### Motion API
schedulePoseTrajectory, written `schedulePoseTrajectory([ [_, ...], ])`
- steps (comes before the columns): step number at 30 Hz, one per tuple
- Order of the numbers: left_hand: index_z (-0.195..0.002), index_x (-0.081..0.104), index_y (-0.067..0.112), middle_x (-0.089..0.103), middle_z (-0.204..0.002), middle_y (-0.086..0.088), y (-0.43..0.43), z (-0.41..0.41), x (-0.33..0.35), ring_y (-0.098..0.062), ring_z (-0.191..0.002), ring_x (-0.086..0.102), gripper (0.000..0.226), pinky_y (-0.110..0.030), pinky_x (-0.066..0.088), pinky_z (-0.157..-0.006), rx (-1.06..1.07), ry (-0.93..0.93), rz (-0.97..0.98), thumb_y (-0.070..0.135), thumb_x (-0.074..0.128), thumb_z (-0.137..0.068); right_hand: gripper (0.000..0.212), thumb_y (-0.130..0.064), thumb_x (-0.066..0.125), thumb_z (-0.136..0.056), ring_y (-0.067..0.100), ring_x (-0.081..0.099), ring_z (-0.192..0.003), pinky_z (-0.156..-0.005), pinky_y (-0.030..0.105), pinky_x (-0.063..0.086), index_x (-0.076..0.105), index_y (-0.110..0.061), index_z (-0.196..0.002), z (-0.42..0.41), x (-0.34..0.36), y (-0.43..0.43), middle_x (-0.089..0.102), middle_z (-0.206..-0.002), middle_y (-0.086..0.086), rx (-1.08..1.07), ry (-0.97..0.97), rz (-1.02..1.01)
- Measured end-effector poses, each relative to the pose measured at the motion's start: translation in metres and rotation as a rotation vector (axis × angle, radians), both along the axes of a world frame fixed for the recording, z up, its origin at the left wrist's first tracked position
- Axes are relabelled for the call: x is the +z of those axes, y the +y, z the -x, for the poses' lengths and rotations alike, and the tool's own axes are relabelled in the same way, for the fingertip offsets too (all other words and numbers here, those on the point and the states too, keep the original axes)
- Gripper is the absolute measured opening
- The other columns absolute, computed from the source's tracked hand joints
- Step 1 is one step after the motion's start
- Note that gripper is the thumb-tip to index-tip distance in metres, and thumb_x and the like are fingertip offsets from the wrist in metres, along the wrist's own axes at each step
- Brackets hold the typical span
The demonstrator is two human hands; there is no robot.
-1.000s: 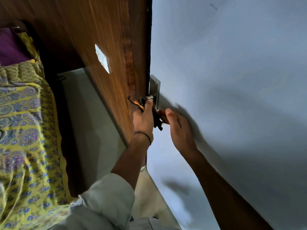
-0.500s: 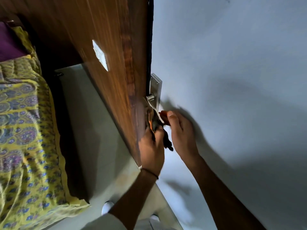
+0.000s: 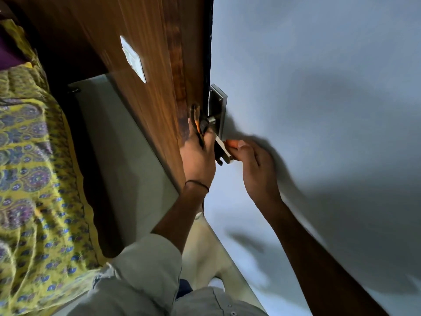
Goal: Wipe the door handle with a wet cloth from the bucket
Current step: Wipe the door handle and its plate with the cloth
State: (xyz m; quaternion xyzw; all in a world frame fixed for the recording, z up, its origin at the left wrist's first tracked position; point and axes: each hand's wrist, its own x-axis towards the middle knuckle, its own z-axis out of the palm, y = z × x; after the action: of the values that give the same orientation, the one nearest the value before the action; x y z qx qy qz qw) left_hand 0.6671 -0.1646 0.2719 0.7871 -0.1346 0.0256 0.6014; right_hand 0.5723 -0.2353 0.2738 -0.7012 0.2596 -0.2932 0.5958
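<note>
My left hand (image 3: pixel 197 156) is clutching the dark, orange-streaked cloth (image 3: pixel 200 124) tight, pressing it against the metal door handle (image 3: pixel 222 148) where the lever meets its plate (image 3: pixel 217 106). My right hand (image 3: pixel 252 165) is pinching the lever's free end, steadying it beside the pale door (image 3: pixel 319 87)

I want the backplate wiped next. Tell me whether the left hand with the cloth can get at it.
Probably yes. The left hand holds the cloth at the handle's neck, right beside the backplate, whose upper face is uncovered. The right hand sits lower, at the lever's tip.
</note>
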Motion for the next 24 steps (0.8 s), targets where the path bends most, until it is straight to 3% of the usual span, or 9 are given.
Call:
schedulePoseTrajectory([
  [4, -0.138, 0.052, 0.0, 0.071, -0.09, -0.013, 0.013, 0.049, -0.01, 0.011, -0.054, 0.059, 0.043, 0.0, 0.04, -0.052, -0.146, -0.088, -0.035, 0.006, 0.051, -0.096, 0.033, -0.016, 0.041, -0.101, 0.017, 0.073, -0.098, -0.083, 0.025, 0.056, 0.074, -0.017, -0.101, 0.0, 0.0, 0.0, 0.078, -0.1, 0.002, 0.01, 0.015, -0.021],
  [7, -0.149, 0.043, 0.018, 0.076, -0.092, -0.013, 0.018, 0.082, -0.019, -0.002, -0.06, 0.063, 0.06, -0.011, 0.049, -0.056, -0.175, -0.191, -0.066, 0.007, 0.051, -0.091, 0.035, -0.019, 0.041, -0.102, 0.016, 0.073, -0.097, -0.086, 0.031, 0.057, 0.075, -0.01, -0.102, 0.001, 0.0, 0.0, 0.078, -0.099, 0.004, -0.004, 0.009, 0.012],
  [9, -0.144, 0.049, 0.014, 0.074, -0.082, -0.009, 0.017, 0.084, -0.02, -0.012, -0.061, 0.062, 0.052, -0.019, 0.05, -0.057, -0.148, -0.154, -0.074, 0.014, 0.049, -0.092, 0.035, -0.019, 0.041, -0.103, 0.015, 0.074, -0.096, -0.086, 0.031, 0.057, 0.075, -0.009, -0.103, 0.002, 0.0, 0.0, 0.078, -0.1, 0.006, 0.004, -0.01, -0.004],
  [12, -0.118, 0.057, 0.002, 0.067, -0.067, -0.002, 0.007, 0.06, -0.004, -0.004, -0.056, 0.062, 0.031, -0.018, 0.05, -0.058, -0.116, -0.006, -0.02, 0.025, 0.047, -0.1, 0.034, -0.021, 0.042, -0.106, 0.017, 0.074, -0.092, -0.073, 0.027, 0.056, 0.074, -0.009, -0.104, 0.002, 0.001, 0.0, 0.078, -0.1, 0.011, 0.018, -0.033, -0.096],
  [13, -0.111, 0.058, 0.002, 0.065, -0.065, 0.0, 0.004, 0.046, 0.002, -0.006, -0.061, 0.065, 0.027, -0.018, 0.047, -0.059, -0.082, 0.019, -0.009, 0.025, 0.049, -0.101, 0.034, -0.024, 0.044, -0.105, 0.019, 0.074, -0.095, -0.077, 0.028, 0.057, 0.075, -0.01, -0.103, 0.001, -0.001, 0.0, 0.078, -0.1, 0.01, 0.009, -0.04, -0.095],
  [15, -0.111, 0.061, -0.001, 0.071, -0.082, -0.011, -0.004, 0.011, 0.009, -0.029, -0.084, 0.069, 0.034, -0.029, 0.045, -0.07, 0.001, 0.063, -0.024, 0.029, 0.05, -0.099, 0.037, -0.031, 0.044, -0.1, 0.021, 0.073, -0.101, -0.093, 0.037, 0.056, 0.075, -0.011, -0.101, -0.001, -0.003, -0.001, 0.079, -0.099, 0.006, -0.001, -0.035, -0.052],
  [17, -0.108, 0.064, -0.002, 0.07, -0.095, -0.022, -0.007, -0.025, 0.012, -0.039, -0.091, 0.065, 0.036, -0.035, 0.046, -0.074, 0.022, 0.187, -0.044, 0.03, 0.051, -0.098, 0.042, -0.034, 0.043, -0.097, 0.023, 0.073, -0.102, -0.099, 0.044, 0.054, 0.075, -0.007, -0.103, -0.002, -0.003, -0.001, 0.079, -0.1, 0.008, 0.01, -0.021, -0.041],
  [22, -0.085, 0.06, 0.015, 0.058, -0.077, -0.002, -0.005, -0.062, 0.03, -0.018, -0.069, 0.059, 0.018, -0.03, 0.049, -0.064, -0.159, 0.483, 0.097, 0.025, 0.052, -0.097, 0.043, -0.033, 0.045, -0.093, 0.026, 0.073, -0.102, -0.099, 0.047, 0.053, 0.075, -0.004, -0.105, -0.002, -0.002, 0.0, 0.078, -0.101, 0.012, -0.016, -0.04, -0.08],
  [24, -0.086, 0.06, 0.017, 0.062, -0.08, -0.003, -0.005, -0.062, 0.028, -0.019, -0.074, 0.063, 0.016, -0.032, 0.055, -0.072, -0.182, 0.547, 0.165, 0.022, 0.051, -0.098, 0.043, -0.034, 0.046, -0.094, 0.026, 0.073, -0.102, -0.1, 0.047, 0.053, 0.075, -0.005, -0.105, -0.003, -0.002, 0.0, 0.079, -0.101, 0.012, -0.02, -0.037, -0.081],
])
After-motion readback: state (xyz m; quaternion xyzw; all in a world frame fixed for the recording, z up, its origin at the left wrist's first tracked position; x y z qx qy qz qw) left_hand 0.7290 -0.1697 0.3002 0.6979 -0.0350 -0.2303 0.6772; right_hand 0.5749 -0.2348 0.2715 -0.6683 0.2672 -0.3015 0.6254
